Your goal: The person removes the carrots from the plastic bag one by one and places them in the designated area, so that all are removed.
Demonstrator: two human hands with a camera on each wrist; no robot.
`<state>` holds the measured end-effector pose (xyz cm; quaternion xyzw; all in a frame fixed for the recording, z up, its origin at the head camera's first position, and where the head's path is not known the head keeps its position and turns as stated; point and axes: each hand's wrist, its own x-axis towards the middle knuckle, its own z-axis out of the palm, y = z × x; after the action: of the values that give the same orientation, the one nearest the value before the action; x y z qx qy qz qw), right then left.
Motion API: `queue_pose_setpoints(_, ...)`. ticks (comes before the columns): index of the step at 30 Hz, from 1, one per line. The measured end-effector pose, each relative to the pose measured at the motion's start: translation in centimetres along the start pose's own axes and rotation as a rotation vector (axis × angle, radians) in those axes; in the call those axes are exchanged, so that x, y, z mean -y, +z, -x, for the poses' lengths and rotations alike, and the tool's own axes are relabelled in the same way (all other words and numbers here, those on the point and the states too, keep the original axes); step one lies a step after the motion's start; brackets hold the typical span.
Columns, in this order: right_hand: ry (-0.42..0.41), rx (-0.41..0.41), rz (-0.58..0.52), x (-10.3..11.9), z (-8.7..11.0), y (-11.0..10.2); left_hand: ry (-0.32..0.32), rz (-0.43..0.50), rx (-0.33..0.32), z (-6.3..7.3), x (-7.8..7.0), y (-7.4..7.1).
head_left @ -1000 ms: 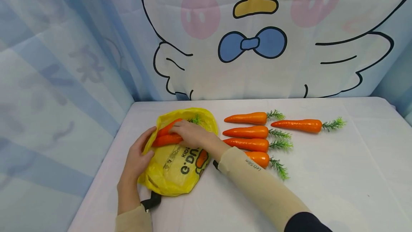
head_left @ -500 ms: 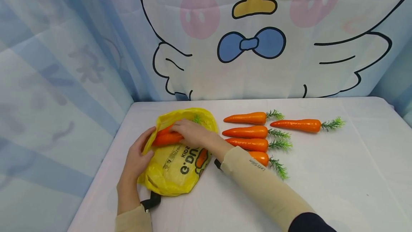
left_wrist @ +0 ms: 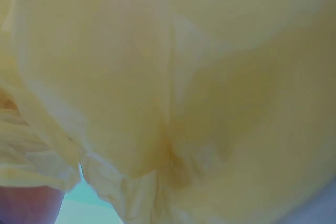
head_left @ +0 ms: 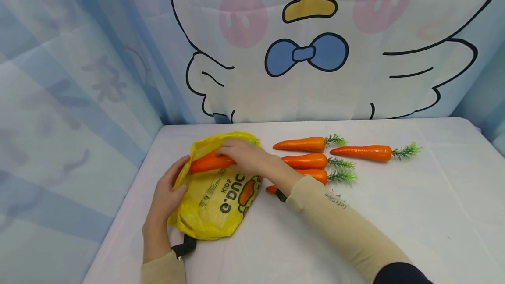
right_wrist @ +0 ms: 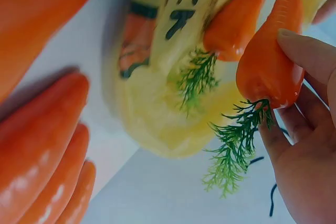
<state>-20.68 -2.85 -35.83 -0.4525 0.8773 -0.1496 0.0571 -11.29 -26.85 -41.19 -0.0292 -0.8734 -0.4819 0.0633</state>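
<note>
A yellow plastic bag (head_left: pixel 213 205) with printed lettering lies on the table, its mouth spread wide. My left hand (head_left: pixel 167 194) holds the bag's left rim, thumb on the near side. In the left wrist view, yellow bag film (left_wrist: pixel 157 77) fills nearly everything. At the bag's mouth my right hand (head_left: pixel 246 157) grips an orange carrot (head_left: pixel 209 163), whose tip points left. The right wrist view shows this carrot (right_wrist: pixel 270 61) between thumb and fingers, green leaves hanging free. Beside it, another carrot (right_wrist: pixel 239 19) lies in the bag.
Right of the bag, several carrots lie in a column, including a far one (head_left: pixel 300 144) and one (head_left: pixel 305 161) partly behind my right wrist. A separate carrot (head_left: pixel 363 153) lies further right. My right sleeve (head_left: pixel 339 222) covers most of the nearest carrot. A patterned curtain (head_left: pixel 307 86) stands behind the white table.
My right hand has shifted right and slightly up, drawing the held carrot with it. The right sleeve now covers more of the nearest carrots. My left hand stays at the bag's rim.
</note>
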Motion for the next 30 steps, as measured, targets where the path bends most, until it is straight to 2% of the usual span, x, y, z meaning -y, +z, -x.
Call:
queue_pose_setpoints(10,0.025,-0.045,-0.021,-1.2,2.5,-1.4,-0.001,-0.002,0.001,0.0,0.1,-0.1)
queue_pose_setpoints(18,0.054,-0.098,-0.056,-2.2,5.3,-2.6,-0.01,-0.008,0.001,0.0,0.0,0.1)
queue_pose_setpoints(25,0.106,-0.118,-0.085,-3.1,7.7,-3.5,-0.048,-0.043,0.0,0.0,0.0,0.1)
queue_pose_setpoints(30,0.144,-0.132,-0.11,-3.6,9.2,-3.8,-0.052,-0.06,0.0,0.0,0.0,0.2)
